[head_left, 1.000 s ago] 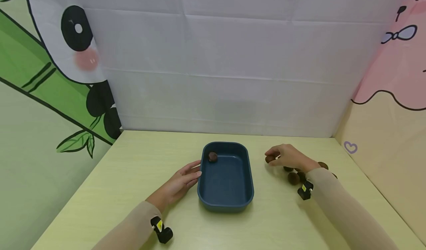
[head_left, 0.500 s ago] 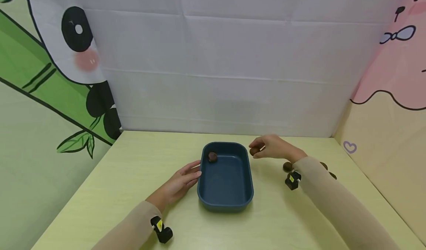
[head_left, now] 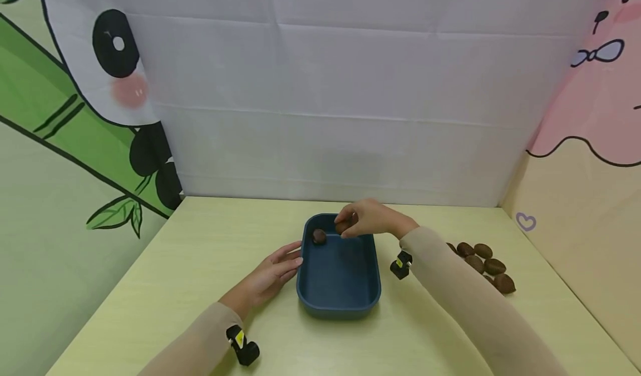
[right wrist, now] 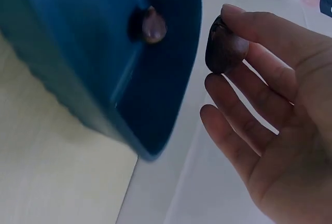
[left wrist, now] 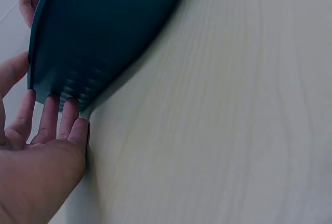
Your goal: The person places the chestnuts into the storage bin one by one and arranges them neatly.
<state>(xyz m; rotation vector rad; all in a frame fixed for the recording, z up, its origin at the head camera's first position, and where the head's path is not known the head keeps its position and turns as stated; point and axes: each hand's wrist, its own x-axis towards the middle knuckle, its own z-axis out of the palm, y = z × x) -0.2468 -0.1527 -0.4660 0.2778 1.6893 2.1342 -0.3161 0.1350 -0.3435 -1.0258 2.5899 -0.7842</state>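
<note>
A dark blue rectangular bin (head_left: 340, 276) stands on the table, with one chestnut (head_left: 319, 236) inside near its far left corner. My left hand (head_left: 270, 273) touches the bin's left wall with fairly straight fingers, also seen in the left wrist view, where fingertips meet the bin's side (left wrist: 104, 42). Over the bin's far right part, my right hand (head_left: 373, 219) pinches a chestnut (right wrist: 226, 47) between thumb and fingers. The right wrist view shows this chestnut apart from the bin wall, and the other chestnut (right wrist: 154, 25) down in the bin.
Several more chestnuts (head_left: 474, 263) lie in a group on the right of the pale wooden table (head_left: 225, 220), partly hidden behind the right sleeve (head_left: 466, 303). A white cloth backdrop (head_left: 350, 87) rises at the table's far edge, with printed panels on both sides.
My right hand has carried the chestnut leftward from beside the group to above the bin. The left hand and bin have stayed in place.
</note>
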